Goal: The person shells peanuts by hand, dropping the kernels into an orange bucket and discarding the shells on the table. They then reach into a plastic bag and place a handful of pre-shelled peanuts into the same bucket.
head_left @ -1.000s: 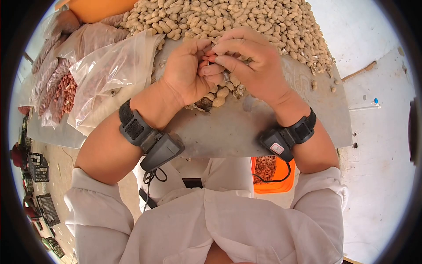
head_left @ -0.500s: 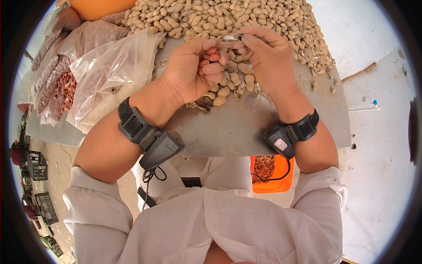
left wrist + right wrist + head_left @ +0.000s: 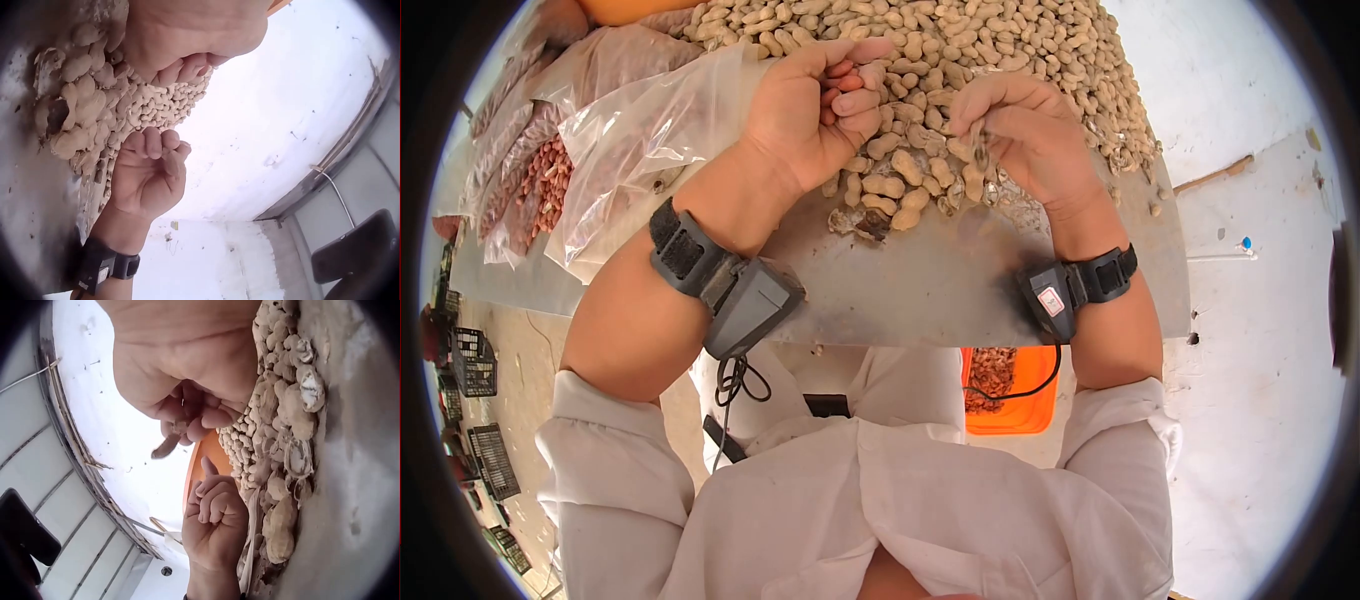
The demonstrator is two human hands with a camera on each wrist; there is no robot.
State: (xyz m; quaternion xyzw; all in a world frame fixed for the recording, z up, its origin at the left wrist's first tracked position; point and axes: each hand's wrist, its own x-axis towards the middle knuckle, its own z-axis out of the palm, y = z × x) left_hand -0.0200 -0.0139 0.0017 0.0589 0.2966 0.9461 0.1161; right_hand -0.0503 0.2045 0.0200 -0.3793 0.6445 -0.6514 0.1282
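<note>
My left hand is raised over the near left side of the peanuts, its fingers curled round several red peanut kernels. Apart from it, to the right, my right hand pinches a peanut shell between thumb and fingertips. In the head view that shell is small and blurred. Below and between the hands lies a small heap of unshelled peanuts mixed with broken shells. From the left wrist, the kernels are mostly hidden behind the fingers.
A large peanut pile covers the back of the grey metal table. Clear plastic bags lie at the left, one showing red kernels. Under the table's front edge stands an orange tub with reddish bits. Black crates are on the floor.
The hands were together over the kernels, then the right hand held up a shell. Now they have parted: the right has moved right and down with the shell, the left up and left with its kernels.
</note>
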